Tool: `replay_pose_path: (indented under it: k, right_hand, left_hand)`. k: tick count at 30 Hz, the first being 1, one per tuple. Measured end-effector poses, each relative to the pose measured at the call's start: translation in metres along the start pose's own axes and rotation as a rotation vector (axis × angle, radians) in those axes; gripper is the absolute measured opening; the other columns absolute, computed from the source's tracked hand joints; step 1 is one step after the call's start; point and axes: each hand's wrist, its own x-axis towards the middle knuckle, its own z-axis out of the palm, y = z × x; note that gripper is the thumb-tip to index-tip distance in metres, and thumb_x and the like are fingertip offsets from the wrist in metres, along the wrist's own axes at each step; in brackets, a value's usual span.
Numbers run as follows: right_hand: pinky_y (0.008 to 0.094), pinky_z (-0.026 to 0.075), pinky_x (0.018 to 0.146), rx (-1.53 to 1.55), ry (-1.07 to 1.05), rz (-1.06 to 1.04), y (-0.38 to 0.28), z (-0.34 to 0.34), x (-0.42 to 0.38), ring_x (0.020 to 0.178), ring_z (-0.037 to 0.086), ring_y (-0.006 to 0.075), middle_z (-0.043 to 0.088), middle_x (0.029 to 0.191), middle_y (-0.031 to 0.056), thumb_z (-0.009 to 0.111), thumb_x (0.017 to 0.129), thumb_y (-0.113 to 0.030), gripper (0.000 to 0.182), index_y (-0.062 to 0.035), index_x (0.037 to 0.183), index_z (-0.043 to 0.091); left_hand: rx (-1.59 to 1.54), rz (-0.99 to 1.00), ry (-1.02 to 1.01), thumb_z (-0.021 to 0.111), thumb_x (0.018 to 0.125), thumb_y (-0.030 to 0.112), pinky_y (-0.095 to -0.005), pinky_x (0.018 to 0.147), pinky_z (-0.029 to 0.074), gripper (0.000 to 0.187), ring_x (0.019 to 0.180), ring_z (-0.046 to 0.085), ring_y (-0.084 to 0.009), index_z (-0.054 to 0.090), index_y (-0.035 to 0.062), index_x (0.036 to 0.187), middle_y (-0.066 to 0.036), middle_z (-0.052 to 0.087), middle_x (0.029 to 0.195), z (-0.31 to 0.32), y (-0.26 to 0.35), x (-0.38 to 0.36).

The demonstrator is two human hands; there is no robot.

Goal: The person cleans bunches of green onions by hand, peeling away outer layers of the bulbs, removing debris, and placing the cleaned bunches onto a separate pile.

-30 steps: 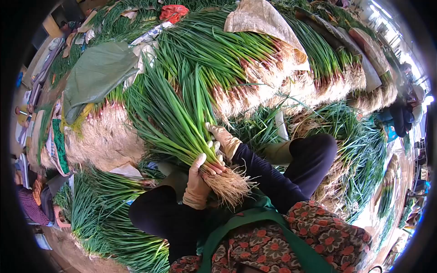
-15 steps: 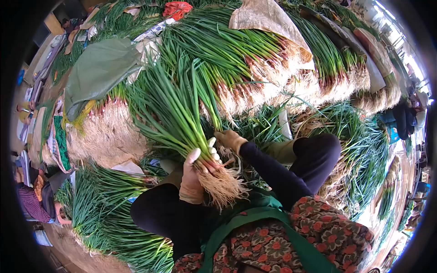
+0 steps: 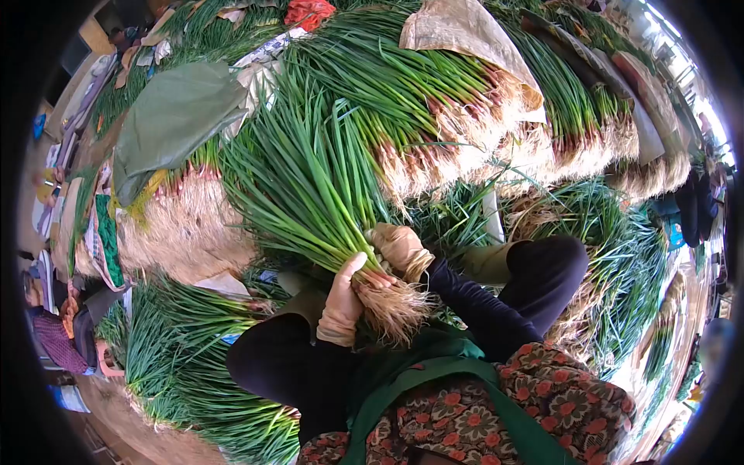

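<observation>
A thick bunch of green onions (image 3: 329, 205) slants across the middle, leaves up and to the left, pale roots down by my lap. My left hand (image 3: 342, 298), in a light glove, is wrapped round the stems just above the roots, thumb on top. Against the right side of the same bunch is my right hand (image 3: 399, 248), also gloved, with its fingers curled in on the stems. Its fingertips are partly hidden by the bunch.
Stacked green onions (image 3: 442, 93) with roots facing me lie ahead. A green-grey sheet (image 3: 174, 116) covers some at the left. Loose onions (image 3: 194, 341) lie at my left and leafy piles (image 3: 620, 271) at my right. Another person's patterned sleeve (image 3: 58, 341) shows at the far left.
My right hand has moved from beside the bunch onto its stems, bringing some stalks against it. My left hand and the bunch have shifted slightly right.
</observation>
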Motion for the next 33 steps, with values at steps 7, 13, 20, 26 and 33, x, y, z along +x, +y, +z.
replay_pose_path:
  k: [7,13,20,26,33]
  right_hand:
    - [0.0228,0.033,0.041,0.687,-0.025,0.405,0.017,-0.010,-0.004,0.044,0.041,0.0070,0.058,0.072,0.0005,0.047,0.097,-0.035,0.030,-0.0070,0.093,0.058]
    - [0.0232,0.036,0.045,0.754,-0.272,0.525,0.031,-0.014,0.027,0.052,0.046,0.0068,0.061,0.075,0.0028,0.055,0.094,-0.034,0.034,-0.0026,0.105,0.060]
    - [0.0425,0.048,0.064,-0.194,0.005,-0.104,-0.017,-0.015,0.005,0.073,0.061,0.0371,0.061,0.078,0.0216,0.057,0.087,-0.031,0.027,-0.0040,0.092,0.061]
    - [0.0321,0.043,0.042,0.478,-0.170,0.403,-0.051,-0.025,-0.007,0.047,0.056,0.0184,0.058,0.060,0.0061,0.057,0.092,-0.030,0.026,-0.0038,0.093,0.059]
    - [0.0235,0.031,0.041,1.738,0.043,0.687,0.013,0.002,-0.008,0.043,0.034,0.0070,0.040,0.054,-0.0055,0.051,0.095,-0.024,0.023,-0.0106,0.077,0.052]
  left_hand:
    - [-0.327,0.027,-0.021,0.052,0.088,0.037,-0.0437,0.091,0.044,0.047,0.091,0.056,-0.0251,0.050,0.0001,0.116,-0.012,0.056,0.098,0.008,0.000,-0.007]
    - [-0.293,0.042,0.026,0.050,0.089,0.037,-0.0421,0.089,0.045,0.051,0.092,0.057,-0.0262,0.049,-0.0030,0.120,-0.015,0.057,0.102,0.013,0.000,-0.006]
    - [-0.006,0.010,0.004,0.048,0.091,0.032,-0.0332,0.080,0.048,0.052,0.073,0.061,-0.0237,0.048,-0.0097,0.121,-0.020,0.063,0.083,0.011,-0.003,-0.003]
    - [-0.139,0.053,0.060,0.049,0.089,0.033,-0.0383,0.084,0.047,0.048,0.078,0.060,-0.0254,0.052,-0.0073,0.114,-0.017,0.062,0.083,0.008,-0.005,-0.002]
    - [-0.452,0.135,-0.179,0.053,0.086,0.042,-0.0397,0.087,0.042,0.046,0.090,0.054,-0.0241,0.050,0.0022,0.108,-0.011,0.055,0.095,0.014,-0.004,-0.007]
